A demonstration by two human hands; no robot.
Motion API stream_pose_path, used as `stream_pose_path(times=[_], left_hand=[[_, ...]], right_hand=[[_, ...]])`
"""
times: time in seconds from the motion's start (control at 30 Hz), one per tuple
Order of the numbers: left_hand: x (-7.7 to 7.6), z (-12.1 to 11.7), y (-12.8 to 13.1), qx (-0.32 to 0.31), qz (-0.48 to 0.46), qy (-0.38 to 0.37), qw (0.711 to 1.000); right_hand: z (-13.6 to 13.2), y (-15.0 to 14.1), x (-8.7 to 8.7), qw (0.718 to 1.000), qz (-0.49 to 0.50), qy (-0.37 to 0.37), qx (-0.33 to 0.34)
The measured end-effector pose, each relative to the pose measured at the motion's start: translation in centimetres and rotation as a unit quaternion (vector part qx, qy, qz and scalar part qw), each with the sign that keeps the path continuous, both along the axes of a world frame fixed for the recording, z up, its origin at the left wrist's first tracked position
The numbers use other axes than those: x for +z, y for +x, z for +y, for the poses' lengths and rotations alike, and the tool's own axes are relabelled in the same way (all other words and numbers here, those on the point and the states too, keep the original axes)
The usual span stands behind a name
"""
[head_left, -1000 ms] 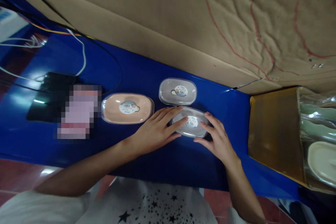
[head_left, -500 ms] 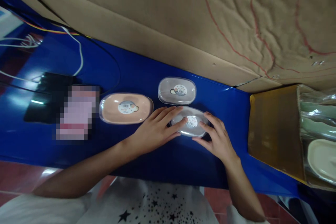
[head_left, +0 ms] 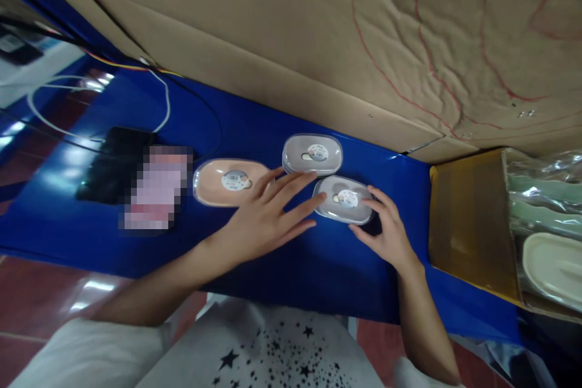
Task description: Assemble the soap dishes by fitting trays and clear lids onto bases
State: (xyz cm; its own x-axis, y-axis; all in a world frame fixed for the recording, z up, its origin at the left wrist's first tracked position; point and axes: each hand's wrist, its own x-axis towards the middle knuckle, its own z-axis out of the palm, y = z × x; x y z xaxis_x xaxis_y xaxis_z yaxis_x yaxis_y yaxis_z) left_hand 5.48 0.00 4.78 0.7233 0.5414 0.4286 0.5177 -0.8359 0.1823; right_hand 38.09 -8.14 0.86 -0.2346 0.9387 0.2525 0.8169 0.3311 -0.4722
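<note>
A grey food container with a clear lid and a round label [head_left: 334,209] lies on the blue table between my hands. My right hand [head_left: 388,236] grips its right end, thumb at the front edge and fingers over the lid. My left hand [head_left: 273,212] is open with fingers spread, a fingertip by the container's left edge. Just behind sits a second grey food container [head_left: 295,148]. A peach food container [head_left: 209,185] lies to the left, its right end partly covered by my left hand.
On the left a pixelated pink-screened device [head_left: 157,188] overlaps a black flat object [head_left: 109,163], with cables [head_left: 168,103] behind. A cardboard box [head_left: 473,224] at the right holds wrapped pale green and cream containers [head_left: 555,267]. Brown cardboard [head_left: 273,30] stands along the table's back.
My left hand has drawn back off the front grey container's lid, its fingers spreading. My right hand stays at the container's right end. The view has shifted slightly.
</note>
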Motion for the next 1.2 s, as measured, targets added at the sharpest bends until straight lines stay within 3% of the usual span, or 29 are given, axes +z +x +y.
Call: stream_pose_path(times=[0.17, 0.37, 0.53, 0.6, 0.7, 0.83, 0.93, 1.03, 1.2], left_hand=[[1.2, 0.5, -4.2, 0.072, 0.016, -0.008, 0.997], [-0.5, 1.0, -9.1, 0.099, 0.072, -0.066, 0.99], [-1.2, 1.8, -10.1, 0.09, 0.112, -0.09, 0.986], [-1.1, 1.9, -10.0, 0.088, 0.114, -0.093, 0.985], [-0.9, 1.3, -9.3, 0.078, 0.112, -0.1, 0.986], [-0.6, -0.3, -7.9, 0.04, 0.094, -0.123, 0.987], [-0.3, -1.4, -7.4, -0.001, 0.093, -0.131, 0.987], [-0.3, -2.1, -7.9, 0.003, 0.079, -0.131, 0.988], [-1.4, -2.4, -9.3, 0.016, 0.048, -0.139, 0.989]], right_hand=[[0.2, 1.7, 0.6, 0.999, 0.01, -0.017, -0.031], [-0.9, 4.7, 2.6, 0.992, 0.019, -0.113, -0.052], [-1.6, 6.6, 4.7, 0.98, -0.056, -0.186, -0.04], [-0.9, 5.6, 5.6, 0.979, -0.111, -0.168, -0.028], [1.2, 1.1, 6.7, 0.979, -0.179, -0.1, -0.007], [4.1, -7.5, 7.2, 0.974, -0.177, -0.079, 0.116], [5.3, -11.1, 6.8, 0.965, -0.161, -0.082, 0.191], [5.9, -10.5, 5.9, 0.969, -0.163, -0.09, 0.164], [5.2, -5.4, 3.8, 0.976, -0.189, -0.067, 0.086]])
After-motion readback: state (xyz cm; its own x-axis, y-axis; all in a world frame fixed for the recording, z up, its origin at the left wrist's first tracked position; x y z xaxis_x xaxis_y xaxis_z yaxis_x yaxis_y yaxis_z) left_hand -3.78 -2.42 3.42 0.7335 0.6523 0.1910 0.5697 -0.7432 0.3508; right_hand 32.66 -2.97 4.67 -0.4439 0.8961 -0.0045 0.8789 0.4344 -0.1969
